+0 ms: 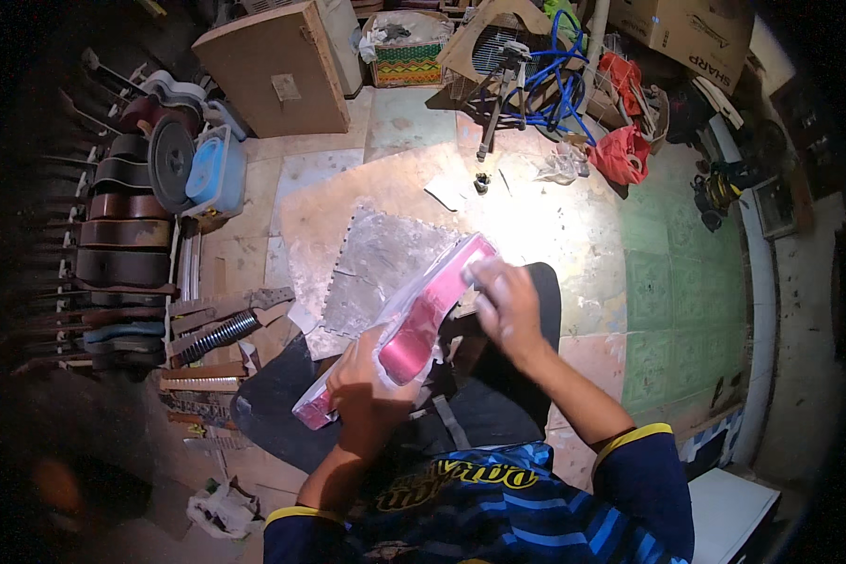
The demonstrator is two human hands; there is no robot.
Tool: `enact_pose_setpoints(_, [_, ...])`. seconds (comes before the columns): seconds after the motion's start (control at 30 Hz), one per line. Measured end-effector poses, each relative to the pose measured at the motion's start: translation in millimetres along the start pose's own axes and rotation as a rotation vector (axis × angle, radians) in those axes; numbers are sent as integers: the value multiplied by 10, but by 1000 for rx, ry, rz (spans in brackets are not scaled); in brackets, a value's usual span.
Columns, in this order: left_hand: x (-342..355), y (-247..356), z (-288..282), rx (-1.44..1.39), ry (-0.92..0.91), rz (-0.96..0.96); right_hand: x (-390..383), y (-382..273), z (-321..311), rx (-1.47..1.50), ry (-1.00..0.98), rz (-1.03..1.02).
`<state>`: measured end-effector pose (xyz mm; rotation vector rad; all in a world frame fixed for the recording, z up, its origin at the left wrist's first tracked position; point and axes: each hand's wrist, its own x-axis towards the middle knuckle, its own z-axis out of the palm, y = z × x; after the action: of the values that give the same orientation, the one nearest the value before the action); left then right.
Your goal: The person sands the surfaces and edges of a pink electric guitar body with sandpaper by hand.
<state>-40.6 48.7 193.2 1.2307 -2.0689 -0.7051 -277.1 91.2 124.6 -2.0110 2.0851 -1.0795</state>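
Note:
Tilted across my lap is a pink guitar body [415,336], its curved side turned up and its edges whitish with dust. My left hand [371,376] is wrapped around its near part and holds it. At the far end my right hand [508,305] presses on the pink side with its fingers curled together. Something pale shows under those fingertips, but motion blur and the fingers hide what it is. Beyond the body, a grey dusty mat [371,268] with a toothed edge lies on a brown sheet [301,221] on the floor.
Several guitars [122,207] stand in a row at the left beside a blue tub [211,174]. Hand tools and a coiled spring [218,338] lie left of my knee. A small dark jar [482,183], blue hose [559,89], red bags [622,155] and boxes [686,38] are ahead.

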Motion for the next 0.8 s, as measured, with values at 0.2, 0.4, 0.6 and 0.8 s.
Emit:
enact_pose_setpoints(0.2, [-64, -53, 65, 27, 40, 57, 63, 246, 48, -72, 97, 45])
enact_pose_setpoints(0.4, [-79, -71, 87, -5, 57, 57, -110, 180, 108, -12, 76, -105])
enact_pose_setpoints(0.6, [-51, -34, 49, -7, -7, -60, -68, 64, 167, 97, 103, 26])
enact_pose_setpoints(0.8, [108, 24, -27, -15, -12, -115, -112, -42, 239, 83, 92, -10])
